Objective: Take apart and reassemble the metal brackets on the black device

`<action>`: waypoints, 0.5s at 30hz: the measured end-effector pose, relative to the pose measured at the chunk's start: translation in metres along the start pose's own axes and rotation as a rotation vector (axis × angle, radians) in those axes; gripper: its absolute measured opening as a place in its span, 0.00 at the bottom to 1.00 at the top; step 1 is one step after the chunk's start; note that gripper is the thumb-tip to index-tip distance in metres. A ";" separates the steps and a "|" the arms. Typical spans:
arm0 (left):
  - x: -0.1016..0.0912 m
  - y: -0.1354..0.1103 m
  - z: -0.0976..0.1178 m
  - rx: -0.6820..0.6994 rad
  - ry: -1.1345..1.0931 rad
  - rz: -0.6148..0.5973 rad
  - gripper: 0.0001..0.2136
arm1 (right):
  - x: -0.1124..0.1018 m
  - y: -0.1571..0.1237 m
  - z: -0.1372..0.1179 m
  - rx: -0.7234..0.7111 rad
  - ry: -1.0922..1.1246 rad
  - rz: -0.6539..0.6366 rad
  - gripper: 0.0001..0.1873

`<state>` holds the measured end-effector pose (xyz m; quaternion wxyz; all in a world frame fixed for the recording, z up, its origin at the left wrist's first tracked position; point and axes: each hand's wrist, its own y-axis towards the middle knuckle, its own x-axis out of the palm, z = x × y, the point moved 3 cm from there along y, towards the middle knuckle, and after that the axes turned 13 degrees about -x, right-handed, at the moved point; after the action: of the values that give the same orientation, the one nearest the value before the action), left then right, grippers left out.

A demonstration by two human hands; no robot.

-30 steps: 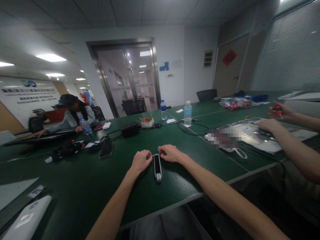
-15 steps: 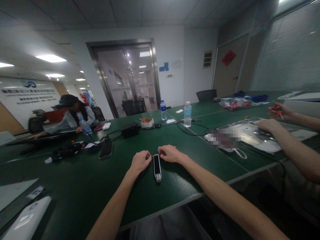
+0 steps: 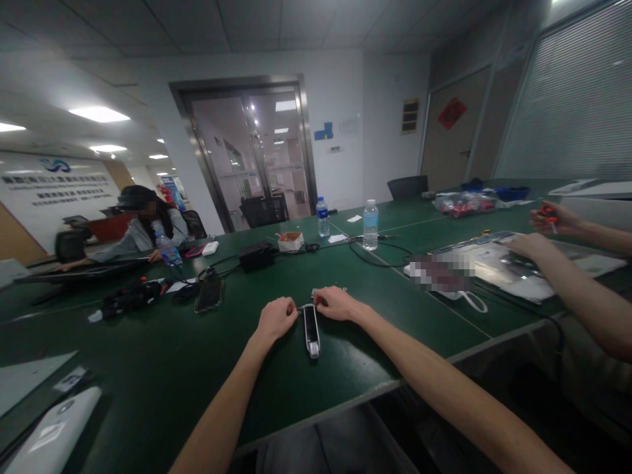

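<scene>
My left hand [image 3: 276,317] and right hand [image 3: 337,303] were curled narrow, pinching the far end of the slim device [image 3: 311,329] at twelve o'clock. I judged small, steady finger pressure best, keeping it flat on the green table [image 3: 148,368].

One head-worn camera looks forward and down along the long green felt-topped counter [image 3: 148,355], close above both forearms.
</scene>
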<state>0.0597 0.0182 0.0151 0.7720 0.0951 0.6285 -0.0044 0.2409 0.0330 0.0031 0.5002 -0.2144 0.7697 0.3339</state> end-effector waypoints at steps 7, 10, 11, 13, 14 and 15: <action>0.005 0.001 0.000 0.041 -0.002 -0.068 0.06 | -0.001 -0.001 0.000 -0.013 0.016 -0.011 0.08; 0.007 0.001 0.000 0.050 -0.004 -0.078 0.07 | -0.001 -0.001 0.001 -0.016 0.019 -0.022 0.08; 0.007 0.001 0.000 0.056 -0.006 -0.076 0.07 | 0.000 -0.001 0.001 -0.015 0.020 -0.027 0.08; 0.008 0.002 0.001 0.071 -0.003 -0.073 0.07 | 0.000 -0.001 0.002 -0.014 0.017 -0.037 0.08; 0.008 0.002 0.000 0.077 0.000 -0.072 0.06 | 0.000 -0.001 0.002 -0.013 0.013 -0.041 0.08; 0.009 0.002 0.000 0.081 0.003 -0.073 0.06 | 0.000 -0.001 0.002 -0.013 0.009 -0.046 0.08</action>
<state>0.0621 0.0213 0.0066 0.7658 0.1034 0.6321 -0.0577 0.2426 0.0340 0.0021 0.5029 -0.2367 0.7646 0.3263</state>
